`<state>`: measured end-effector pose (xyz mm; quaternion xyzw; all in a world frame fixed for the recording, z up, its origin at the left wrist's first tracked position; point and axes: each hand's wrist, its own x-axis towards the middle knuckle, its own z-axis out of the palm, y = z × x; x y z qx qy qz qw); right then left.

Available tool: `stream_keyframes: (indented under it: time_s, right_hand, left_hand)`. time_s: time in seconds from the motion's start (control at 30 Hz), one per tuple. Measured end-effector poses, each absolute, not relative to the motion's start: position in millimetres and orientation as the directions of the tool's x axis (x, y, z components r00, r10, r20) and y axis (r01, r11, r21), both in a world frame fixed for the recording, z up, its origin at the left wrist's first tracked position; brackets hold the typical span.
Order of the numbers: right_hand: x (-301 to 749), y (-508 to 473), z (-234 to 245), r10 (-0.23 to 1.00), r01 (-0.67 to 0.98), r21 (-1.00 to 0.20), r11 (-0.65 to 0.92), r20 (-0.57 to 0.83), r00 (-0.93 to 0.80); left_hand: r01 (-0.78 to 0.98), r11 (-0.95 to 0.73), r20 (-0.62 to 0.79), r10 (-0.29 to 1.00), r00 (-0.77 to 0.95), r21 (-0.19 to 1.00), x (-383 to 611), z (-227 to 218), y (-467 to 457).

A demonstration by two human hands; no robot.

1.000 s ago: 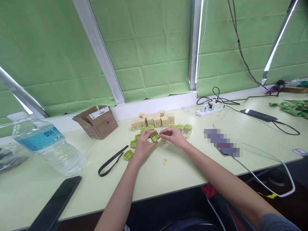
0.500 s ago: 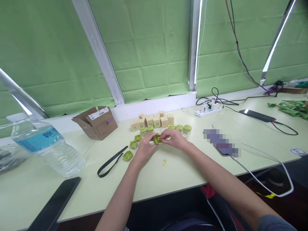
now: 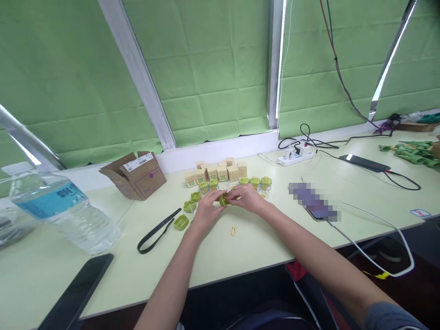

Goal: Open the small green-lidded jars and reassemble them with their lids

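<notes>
Pale table (image 3: 220, 256): left hand (image 3: 207, 210) grips a green cap (image 3: 223, 200), right hand (image 3: 248, 197) pinched against it; beyond it, lidded jars (image 3: 255, 182) seem done; left of it, loose caps (image 3: 181, 222) remain.

Held lid (image 3: 223, 200) is olive-grn, loop (image 3: 234, 231) pale yel., boxes (image 3: 233, 173) tan, some w/ grn sqs. (image 3: 222, 178), strap (image 3: 148, 242) blk.

Blue-grey right sleeve (image 3: 387, 317); left hand (image 3: 206, 211) and right hand (image 3: 248, 198) both bare
</notes>
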<state>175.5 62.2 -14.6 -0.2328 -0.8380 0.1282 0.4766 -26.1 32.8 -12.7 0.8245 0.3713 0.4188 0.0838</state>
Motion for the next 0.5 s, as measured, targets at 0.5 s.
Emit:
stream_keyframes:
  time_s: [0.5]
  right_hand:
    - [175.2, 57.6, -10.0, 0.552, 0.345, -0.432, 0.833, 0.685, -0.474]
  left_hand:
    - [0.542, -0.747, 0.67, 0.631, 0.392, 0.386, -24.2, -16.4, 32.9]
